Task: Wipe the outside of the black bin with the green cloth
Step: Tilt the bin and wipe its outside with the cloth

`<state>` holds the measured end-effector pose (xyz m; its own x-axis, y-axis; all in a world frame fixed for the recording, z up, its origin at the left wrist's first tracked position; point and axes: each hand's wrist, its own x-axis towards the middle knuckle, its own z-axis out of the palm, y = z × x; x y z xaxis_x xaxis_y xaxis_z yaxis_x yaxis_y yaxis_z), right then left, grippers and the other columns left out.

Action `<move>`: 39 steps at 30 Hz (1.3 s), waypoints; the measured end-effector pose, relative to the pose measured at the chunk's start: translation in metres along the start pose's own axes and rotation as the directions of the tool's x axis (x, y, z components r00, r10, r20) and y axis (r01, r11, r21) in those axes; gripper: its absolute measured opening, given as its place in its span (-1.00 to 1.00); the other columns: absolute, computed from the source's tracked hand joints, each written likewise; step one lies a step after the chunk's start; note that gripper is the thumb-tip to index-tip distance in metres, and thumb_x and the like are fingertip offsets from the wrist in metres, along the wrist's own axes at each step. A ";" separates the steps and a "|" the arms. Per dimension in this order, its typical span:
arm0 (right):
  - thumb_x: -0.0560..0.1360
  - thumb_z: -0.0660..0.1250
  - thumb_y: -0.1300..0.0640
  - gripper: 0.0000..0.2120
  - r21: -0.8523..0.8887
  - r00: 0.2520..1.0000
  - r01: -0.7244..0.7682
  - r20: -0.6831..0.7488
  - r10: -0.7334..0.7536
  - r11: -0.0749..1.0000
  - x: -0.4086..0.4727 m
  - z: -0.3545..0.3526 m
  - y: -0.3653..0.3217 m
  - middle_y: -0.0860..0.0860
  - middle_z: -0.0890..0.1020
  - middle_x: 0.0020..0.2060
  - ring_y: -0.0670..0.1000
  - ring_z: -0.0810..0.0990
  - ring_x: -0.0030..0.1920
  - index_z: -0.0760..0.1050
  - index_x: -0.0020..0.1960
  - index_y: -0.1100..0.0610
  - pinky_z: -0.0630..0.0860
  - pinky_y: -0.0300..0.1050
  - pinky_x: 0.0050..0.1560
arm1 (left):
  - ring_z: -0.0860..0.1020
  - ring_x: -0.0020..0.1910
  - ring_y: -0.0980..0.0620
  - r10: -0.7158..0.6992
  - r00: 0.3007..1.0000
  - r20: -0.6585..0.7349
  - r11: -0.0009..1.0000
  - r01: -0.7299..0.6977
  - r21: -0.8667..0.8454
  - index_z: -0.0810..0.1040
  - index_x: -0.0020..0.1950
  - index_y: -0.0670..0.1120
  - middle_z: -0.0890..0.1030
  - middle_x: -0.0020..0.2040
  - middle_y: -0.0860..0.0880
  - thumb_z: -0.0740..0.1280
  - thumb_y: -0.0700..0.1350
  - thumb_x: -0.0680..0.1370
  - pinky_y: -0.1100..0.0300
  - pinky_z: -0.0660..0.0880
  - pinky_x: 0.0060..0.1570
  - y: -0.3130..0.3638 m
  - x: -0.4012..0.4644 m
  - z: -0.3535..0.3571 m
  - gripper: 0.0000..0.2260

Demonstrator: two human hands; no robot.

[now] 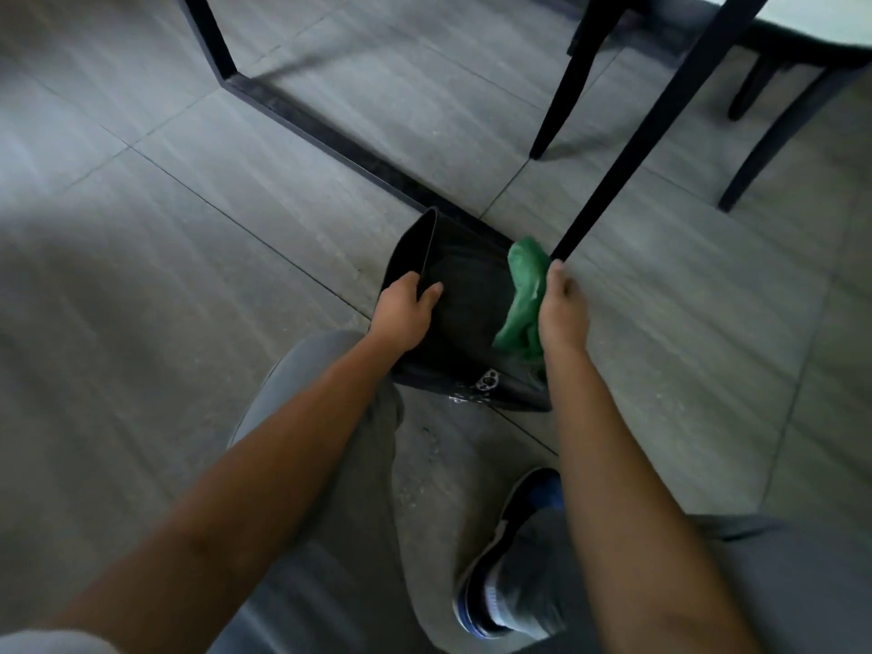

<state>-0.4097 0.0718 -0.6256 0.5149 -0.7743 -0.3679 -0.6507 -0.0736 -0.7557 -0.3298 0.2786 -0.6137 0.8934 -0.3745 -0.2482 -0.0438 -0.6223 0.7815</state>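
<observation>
The black bin [467,299] stands on the grey tiled floor in front of my knees, its opening turned toward me. My left hand [403,309] grips the bin's left rim, thumb inside and fingers outside. At the bin's right edge, my right hand [561,309] holds the bunched green cloth [524,295]. The cloth lies against the right rim and hangs partly over the opening. A pale mark and wet specks show on the bin's near side.
A black table leg [637,148] slants down to the floor just beyond my right hand. A black floor bar [330,139] of the table frame runs behind the bin. Chair legs [561,96] stand at the back right. My shoe [514,549] rests on the floor below.
</observation>
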 end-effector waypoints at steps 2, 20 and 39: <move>0.64 -0.05 -0.37 -0.33 -0.278 0.995 -0.064 0.050 0.081 0.959 -0.012 0.016 0.030 0.23 0.38 0.52 0.28 0.37 0.49 0.28 0.59 0.00 0.32 0.23 0.48 | 0.49 -0.22 -0.14 -0.008 1.000 0.003 1.000 0.008 -0.011 0.43 -0.06 -0.23 0.45 -0.27 -0.09 0.25 0.01 0.70 -0.02 0.38 -0.22 0.000 0.000 0.000 -0.69; 0.64 0.27 -0.05 -0.52 -0.127 0.949 -0.128 -0.305 0.083 0.984 0.011 0.015 0.078 0.13 0.56 0.39 0.23 0.49 0.37 0.34 0.55 -0.15 0.45 0.10 0.38 | 0.58 0.12 -0.13 -0.063 0.993 0.104 0.974 0.084 -0.211 0.49 0.29 -0.17 0.61 0.17 -0.19 0.21 -0.02 0.72 -0.11 0.53 0.22 -0.002 -0.005 -0.004 -0.73; 0.45 0.34 -0.08 -0.65 -0.089 0.825 0.535 -0.157 -0.543 0.840 -0.076 0.118 -0.033 -0.01 0.69 0.14 0.09 0.53 0.02 0.69 0.15 0.02 0.40 -0.10 -0.10 | 0.55 -0.23 -0.12 -0.096 0.983 -0.153 0.995 0.089 -0.054 0.51 -0.04 -0.31 0.60 -0.18 -0.22 0.15 0.02 0.73 -0.07 0.48 -0.18 -0.002 0.002 -0.008 -0.59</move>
<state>-0.3617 0.2069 -0.6363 0.6906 -0.6975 0.1913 -0.3208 -0.5325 -0.7833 -0.3245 0.2852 -0.6112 0.9513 -0.2031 -0.2319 0.0602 -0.6153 0.7860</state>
